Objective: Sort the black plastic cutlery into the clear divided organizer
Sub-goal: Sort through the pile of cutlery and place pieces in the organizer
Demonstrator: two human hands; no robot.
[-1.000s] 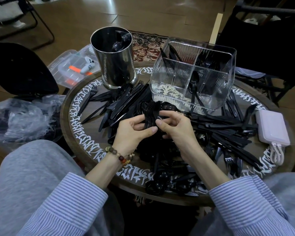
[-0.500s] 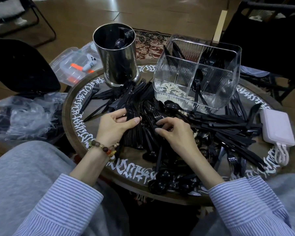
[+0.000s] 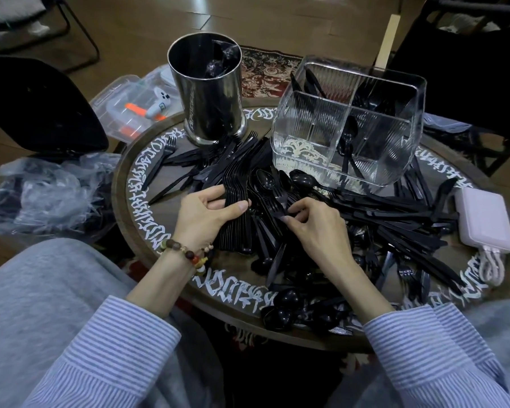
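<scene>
A heap of black plastic cutlery (image 3: 395,219) covers the round table (image 3: 136,219). My left hand (image 3: 203,213) grips a nested stack of black forks (image 3: 236,184), held flat over the pile with the tines pointing away. My right hand (image 3: 312,225) pinches a single black fork (image 3: 280,201) just right of that stack. The clear divided organizer (image 3: 309,136) stands at the back right of the table. A few black spoons stand in its front right compartment, and more cutlery shows in the rear compartments.
A shiny metal canister (image 3: 209,92) stands at the back left of the table. A pale pink power bank (image 3: 483,222) with a coiled cable lies at the right edge. Crumpled clear plastic bags (image 3: 42,195) and a lidded plastic box (image 3: 130,110) sit off the table's left.
My hands have drawn apart. The left hand has carried the fork stack slightly left and flattened it, while the right hand has picked a single fork out of the pile.
</scene>
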